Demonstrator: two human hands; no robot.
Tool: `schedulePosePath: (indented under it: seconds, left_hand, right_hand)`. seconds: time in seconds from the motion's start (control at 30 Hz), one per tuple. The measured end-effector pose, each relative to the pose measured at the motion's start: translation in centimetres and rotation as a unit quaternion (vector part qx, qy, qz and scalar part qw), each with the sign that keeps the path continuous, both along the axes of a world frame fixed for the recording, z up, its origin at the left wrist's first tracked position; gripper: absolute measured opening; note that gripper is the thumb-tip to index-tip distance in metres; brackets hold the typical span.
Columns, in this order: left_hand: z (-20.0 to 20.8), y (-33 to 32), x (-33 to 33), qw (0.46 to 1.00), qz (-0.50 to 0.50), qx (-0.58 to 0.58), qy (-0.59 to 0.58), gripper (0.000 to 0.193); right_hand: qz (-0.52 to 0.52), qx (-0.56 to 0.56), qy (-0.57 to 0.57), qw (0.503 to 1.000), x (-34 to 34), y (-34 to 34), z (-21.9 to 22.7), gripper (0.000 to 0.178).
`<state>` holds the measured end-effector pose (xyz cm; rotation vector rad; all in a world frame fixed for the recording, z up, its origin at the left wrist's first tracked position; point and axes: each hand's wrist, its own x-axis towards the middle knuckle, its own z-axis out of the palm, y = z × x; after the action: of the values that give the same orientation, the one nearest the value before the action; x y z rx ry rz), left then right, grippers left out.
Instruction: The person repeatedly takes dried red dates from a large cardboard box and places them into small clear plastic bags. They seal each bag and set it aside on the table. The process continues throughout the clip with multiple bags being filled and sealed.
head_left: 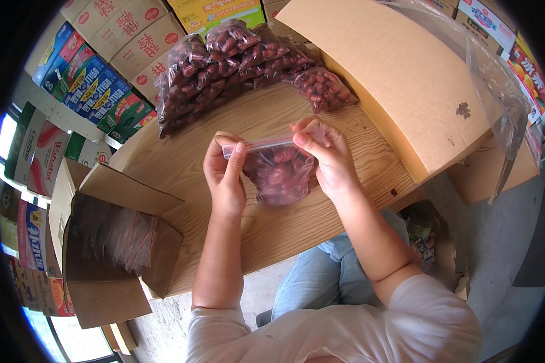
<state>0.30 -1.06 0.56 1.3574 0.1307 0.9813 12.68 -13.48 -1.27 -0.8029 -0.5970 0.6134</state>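
A clear zip bag of dark red dried dates [280,175] hangs upright between my hands over the wooden table. My left hand [225,172] pinches the left end of its zip strip, thumb on the near side. With thumb and fingers closed, my right hand [326,154] grips the right end of the strip. The dates fill the lower part of the bag. Beyond my hands, several filled bags of dates [224,66] are stacked at the far side of the table, with another filled bag [324,89] lying at the right end of the pile.
An opened carton [106,296] at the left holds a stack of flat plastic bags [118,236]. A large cardboard box [412,78] with loose plastic film [496,91] stands at the right of the wooden table [206,136]. Stacked cartons [124,30] line the back.
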Motion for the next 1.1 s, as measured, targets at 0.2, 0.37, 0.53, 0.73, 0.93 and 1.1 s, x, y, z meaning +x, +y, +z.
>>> schedulePosePath:
  seconds: [0.2, 0.37, 0.53, 0.73, 0.93, 1.1]
  left_hand:
    - [-0.4, 0.6, 0.0, 1.000, 0.004, -0.006, -0.022, 0.022]
    - [-0.3, 0.0, 0.3, 0.997, 0.070, -0.020, -0.006, 0.005]
    - [-2.0, 2.0, 0.4, 0.966, 0.256, -0.004, 0.024, 0.018]
    - [-2.2, 2.3, 0.2, 0.966, 0.257, -0.022, 0.013, 0.019]
    - [-2.5, 2.6, 0.0, 0.971, 0.238, -0.032, 0.024, 0.017]
    - [-2.7, 2.7, 0.1, 0.973, 0.227, -0.031, 0.016, 0.016]
  right_hand:
    - [-0.042, -0.004, 0.015, 0.999, 1.0, 0.2, -0.7, 0.011]
    - [-0.113, -0.040, -0.053, 0.991, 1.2, 0.1, -1.0, 0.028]
    - [-0.162, -0.044, -0.029, 0.985, 0.8, 0.2, 0.0, 0.053]
    - [-0.247, -0.153, -0.437, 0.851, 1.6, 0.2, -0.7, 0.058]
    - [-0.109, -0.374, -0.659, 0.643, -1.7, 1.9, -0.6, 0.059]
    - [-0.119, -0.375, -0.670, 0.630, -1.1, 4.4, -0.6, 0.047]
